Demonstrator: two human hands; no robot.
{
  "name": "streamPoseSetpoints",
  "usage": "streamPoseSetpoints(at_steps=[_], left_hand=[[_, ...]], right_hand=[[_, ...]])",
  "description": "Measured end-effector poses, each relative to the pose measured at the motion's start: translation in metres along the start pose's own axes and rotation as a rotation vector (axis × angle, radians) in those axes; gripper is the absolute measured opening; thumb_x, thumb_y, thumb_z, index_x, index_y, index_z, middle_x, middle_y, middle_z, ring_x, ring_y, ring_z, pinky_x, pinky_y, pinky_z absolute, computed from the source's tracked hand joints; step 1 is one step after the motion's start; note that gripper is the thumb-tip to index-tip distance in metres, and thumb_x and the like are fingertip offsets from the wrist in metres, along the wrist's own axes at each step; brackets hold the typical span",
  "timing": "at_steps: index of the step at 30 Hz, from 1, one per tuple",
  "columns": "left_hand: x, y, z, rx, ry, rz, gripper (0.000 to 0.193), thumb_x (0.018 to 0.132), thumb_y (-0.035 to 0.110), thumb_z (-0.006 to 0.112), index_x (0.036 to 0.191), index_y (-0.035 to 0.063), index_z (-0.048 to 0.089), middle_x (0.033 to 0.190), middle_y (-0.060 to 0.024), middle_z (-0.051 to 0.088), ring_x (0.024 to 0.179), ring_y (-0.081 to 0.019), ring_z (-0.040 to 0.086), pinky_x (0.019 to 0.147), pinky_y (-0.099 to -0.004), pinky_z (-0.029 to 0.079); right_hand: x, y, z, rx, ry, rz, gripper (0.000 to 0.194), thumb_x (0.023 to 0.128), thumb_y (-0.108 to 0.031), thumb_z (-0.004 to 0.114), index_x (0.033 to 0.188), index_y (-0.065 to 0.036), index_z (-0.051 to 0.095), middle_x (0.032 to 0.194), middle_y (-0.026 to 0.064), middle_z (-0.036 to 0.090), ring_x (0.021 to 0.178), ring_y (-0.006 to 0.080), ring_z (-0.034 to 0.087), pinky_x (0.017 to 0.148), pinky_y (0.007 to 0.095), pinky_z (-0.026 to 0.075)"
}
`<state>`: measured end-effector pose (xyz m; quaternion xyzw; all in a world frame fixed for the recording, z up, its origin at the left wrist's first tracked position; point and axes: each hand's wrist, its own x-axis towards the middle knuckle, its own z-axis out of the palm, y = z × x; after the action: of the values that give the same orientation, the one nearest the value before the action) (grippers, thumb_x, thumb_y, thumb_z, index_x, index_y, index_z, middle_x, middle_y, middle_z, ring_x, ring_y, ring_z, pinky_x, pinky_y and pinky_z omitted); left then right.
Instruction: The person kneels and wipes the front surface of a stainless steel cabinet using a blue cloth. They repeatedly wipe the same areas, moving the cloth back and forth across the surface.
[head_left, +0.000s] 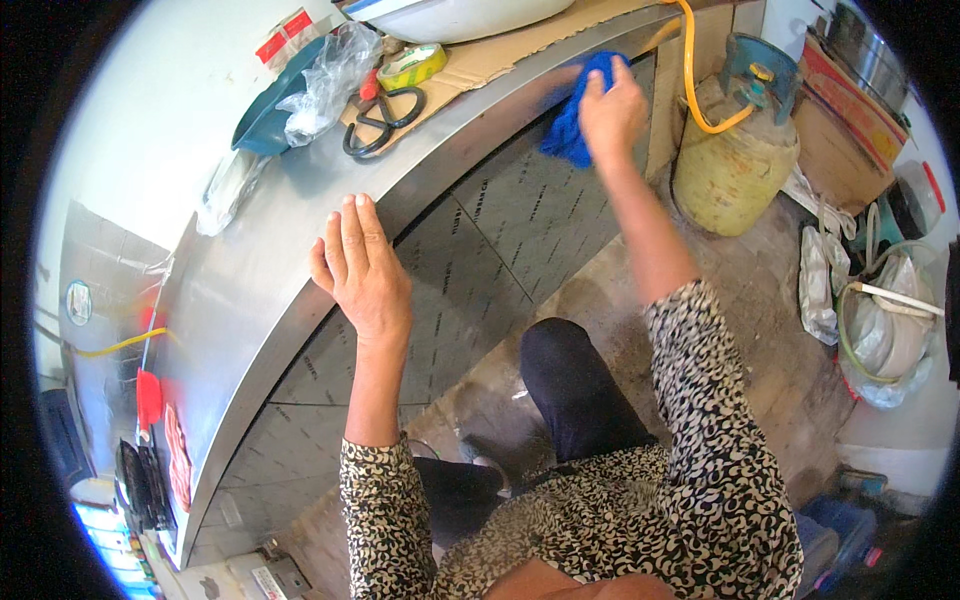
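In my right hand (615, 109) is a bunched blue cloth (567, 131), pressed to the front edge of the stainless steel counter (442, 142) near its far right end. Part of the cloth hangs over the dark grey panels (480, 225) below the edge. My left hand (367, 277) holds nothing; its palm faces the counter and its fingers are extended, the tips at the front edge. Whether those fingertips touch the steel I cannot tell. Black-handled scissors (385, 120) lie on the counter beyond my left hand.
Cardboard (487, 60) on the counter carries a white basin (457, 19) and a roll of yellow-green tape (412, 66). Left of these are a clear plastic bag (330, 86) and a teal basin (262, 124). A gas cylinder (731, 169) with an orange hose (694, 90) stands on the floor at right.
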<state>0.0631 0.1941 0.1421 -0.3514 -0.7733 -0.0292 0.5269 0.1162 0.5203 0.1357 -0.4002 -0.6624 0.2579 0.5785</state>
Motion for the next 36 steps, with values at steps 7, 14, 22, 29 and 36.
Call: streamPoseSetpoints(at_steps=[7,14,22,29,36], left_hand=[[0.003,0.006,0.007,-0.005,0.0,-0.007,0.048,0.092,0.003,0.058,0.14,0.0043,0.059,0.142,-0.0104,0.06,0.129,-0.0279,0.055,0.113,-0.0467,0.032],[0.007,0.002,-0.002,-0.031,-0.033,0.003,0.048,0.094,0.006,0.056,0.141,0.0047,0.057,0.144,-0.0107,0.058,0.132,-0.0278,0.054,0.114,-0.0472,0.032],[-0.003,-0.002,0.002,-0.008,-0.013,0.024,0.056,0.088,0.004,0.059,0.144,0.0051,0.055,0.143,-0.0111,0.058,0.131,-0.0279,0.054,0.113,-0.0467,0.032],[0.003,0.003,0.0,-0.076,0.012,0.005,0.054,0.088,0.004,0.058,0.142,0.0033,0.055,0.142,-0.0116,0.058,0.131,-0.0291,0.054,0.113,-0.0489,0.033],[0.0,0.004,0.005,-0.104,0.04,-0.02,0.053,0.088,0.004,0.056,0.142,0.0033,0.056,0.141,-0.0126,0.058,0.129,-0.0306,0.054,0.113,-0.0503,0.032]], right_hand=[[-0.01,-0.002,-0.005,-0.14,-0.083,-0.101,0.047,0.094,-0.029,0.066,0.133,-0.004,0.06,0.104,0.0217,0.071,0.097,0.0419,0.069,0.078,0.0534,0.055],[-0.181,-0.064,-0.036,0.146,-0.221,-0.946,0.047,0.089,-0.015,0.065,0.131,0.004,0.057,0.116,0.0292,0.066,0.09,0.0349,0.072,0.074,0.0366,0.061],[-0.127,-0.079,-0.061,0.325,-0.186,-0.428,0.038,0.085,-0.02,0.077,0.12,-0.011,0.067,0.098,0.0103,0.066,0.086,0.0325,0.068,0.07,0.0443,0.055],[-0.093,-0.083,-0.038,0.155,-0.154,-0.451,0.027,0.082,-0.021,0.081,0.105,-0.012,0.072,0.102,0.0107,0.07,0.095,0.0313,0.07,0.081,0.0403,0.055],[-0.032,-0.052,-0.023,-0.118,0.017,-0.257,0.03,0.088,-0.031,0.075,0.112,-0.014,0.07,0.107,0.0105,0.069,0.097,0.0343,0.069,0.082,0.0474,0.054]])
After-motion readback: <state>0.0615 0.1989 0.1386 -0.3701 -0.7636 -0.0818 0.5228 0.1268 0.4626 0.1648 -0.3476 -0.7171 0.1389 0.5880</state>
